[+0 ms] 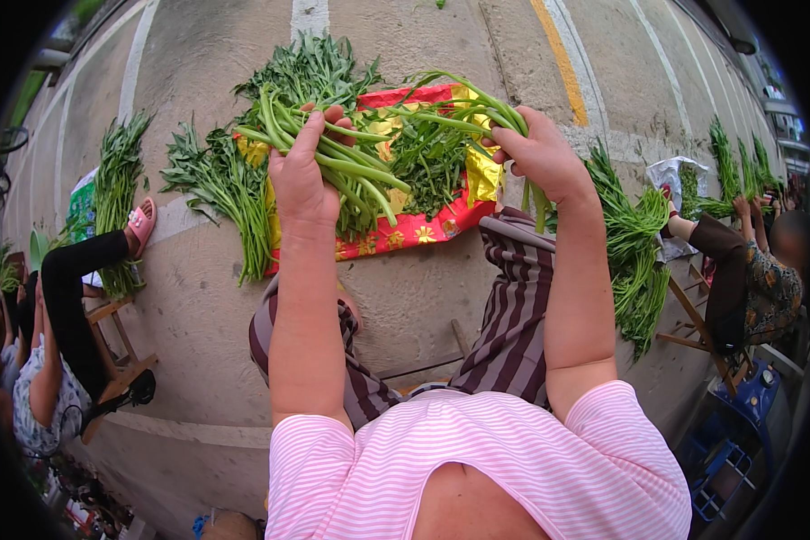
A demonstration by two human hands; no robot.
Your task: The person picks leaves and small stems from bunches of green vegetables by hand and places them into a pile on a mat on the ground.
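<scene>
My left hand (308, 166) is closed round a thick bunch of water spinach (355, 169), its pale green stems fanning to the right. My right hand (546, 155) grips a few water spinach stalks (477, 110) whose ends arch to the left; some green hangs below the fingers. Both hands are raised above a red and gold sheet (414, 236) on the ground. Leafy cut greens (427, 162) lie on the sheet between my hands. Bundles of water spinach (254, 211) rest left of it, and another leafy pile (306, 74) is beyond it.
A large heap of water spinach (634, 238) lies to my right. At far left, a seated person in pink sandals (141, 222) has an upright-looking bundle (120, 171) close by. Another person (760, 279) sits at far right near a white bag (679, 175). Painted lines cross the concrete.
</scene>
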